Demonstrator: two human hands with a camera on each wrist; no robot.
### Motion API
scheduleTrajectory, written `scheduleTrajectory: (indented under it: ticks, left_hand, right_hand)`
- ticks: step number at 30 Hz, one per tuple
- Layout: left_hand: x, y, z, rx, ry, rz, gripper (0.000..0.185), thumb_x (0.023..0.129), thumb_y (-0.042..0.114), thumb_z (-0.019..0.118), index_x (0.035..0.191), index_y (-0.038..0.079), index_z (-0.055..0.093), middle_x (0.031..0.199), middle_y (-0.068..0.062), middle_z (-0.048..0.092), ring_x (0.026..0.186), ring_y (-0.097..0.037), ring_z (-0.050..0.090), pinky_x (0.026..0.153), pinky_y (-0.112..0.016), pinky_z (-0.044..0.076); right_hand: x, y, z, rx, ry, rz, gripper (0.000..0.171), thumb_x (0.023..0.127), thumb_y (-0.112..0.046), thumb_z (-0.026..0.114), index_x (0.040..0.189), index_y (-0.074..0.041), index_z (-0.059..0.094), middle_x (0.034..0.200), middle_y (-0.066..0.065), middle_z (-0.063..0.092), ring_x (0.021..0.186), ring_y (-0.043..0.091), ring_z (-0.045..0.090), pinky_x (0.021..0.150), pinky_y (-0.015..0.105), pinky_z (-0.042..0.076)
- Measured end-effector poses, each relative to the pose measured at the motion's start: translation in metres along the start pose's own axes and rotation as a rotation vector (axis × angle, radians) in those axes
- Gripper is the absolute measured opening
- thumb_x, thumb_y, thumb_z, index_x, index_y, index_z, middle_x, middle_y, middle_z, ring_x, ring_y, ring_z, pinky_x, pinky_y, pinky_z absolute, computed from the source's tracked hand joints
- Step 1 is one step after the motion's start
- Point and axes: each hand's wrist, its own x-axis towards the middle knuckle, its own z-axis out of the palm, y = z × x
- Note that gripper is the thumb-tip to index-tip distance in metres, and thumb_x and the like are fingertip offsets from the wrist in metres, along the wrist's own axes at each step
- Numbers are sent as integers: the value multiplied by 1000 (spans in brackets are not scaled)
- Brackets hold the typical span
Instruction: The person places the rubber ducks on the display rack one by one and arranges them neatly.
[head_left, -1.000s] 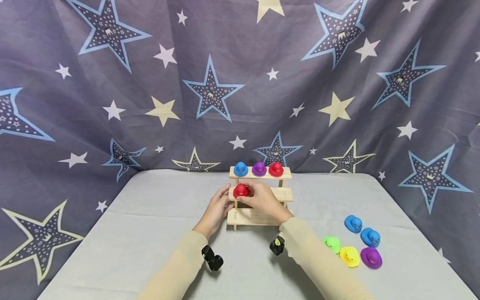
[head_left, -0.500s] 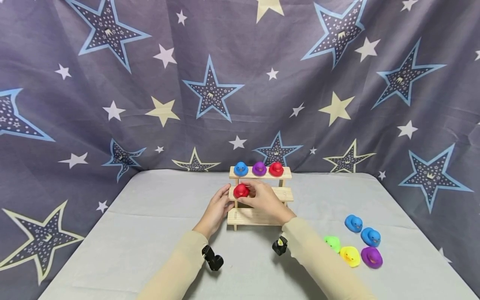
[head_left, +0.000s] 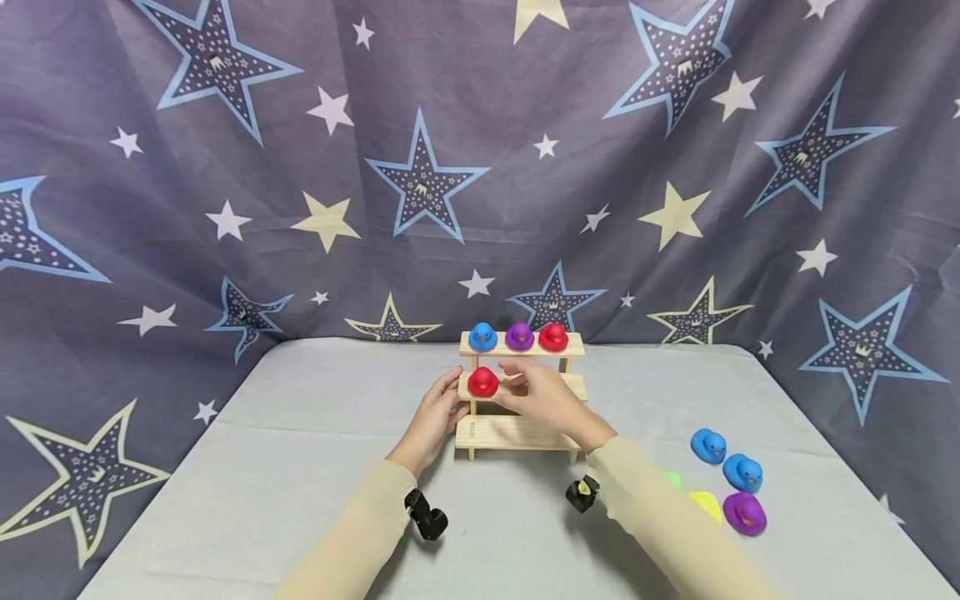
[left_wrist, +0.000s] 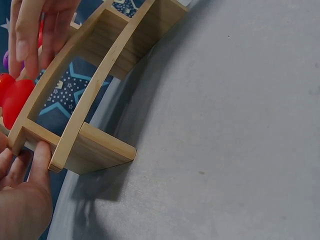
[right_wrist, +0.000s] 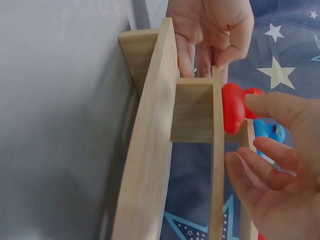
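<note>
Bracing hand: left hand (head_left: 437, 414), fingers loosely straight, touching wooden shelf rack (head_left: 517, 433) left end.
Right hand (head_left: 546, 398): fingers apart, beside red duck (head_left: 483, 382) on middle shelf.

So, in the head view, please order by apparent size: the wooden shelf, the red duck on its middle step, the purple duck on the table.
1. wooden shelf
2. purple duck on the table, though nearer the camera
3. red duck on the middle step

A duck (head_left: 483, 382) sits on the middle shelf of the rack (head_left: 517, 433), between both hands; more ducks (head_left: 726, 479) lie right of it.
</note>
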Motion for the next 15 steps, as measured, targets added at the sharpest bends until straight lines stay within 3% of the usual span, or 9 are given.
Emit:
scheduleTrajectory:
  ticks: [15]
  left_hand:
    - [-1, 0, 0, 2, -4, 4, 60, 98, 2, 36, 157, 0, 24, 159, -23, 28, 141, -38, 36, 117, -44, 34]
  right_hand:
    - [-32, 16, -35, -19, -35, -72, 49, 89, -16, 76, 131, 5, 61, 115, 19, 70, 101, 30, 70, 90, 43, 58]
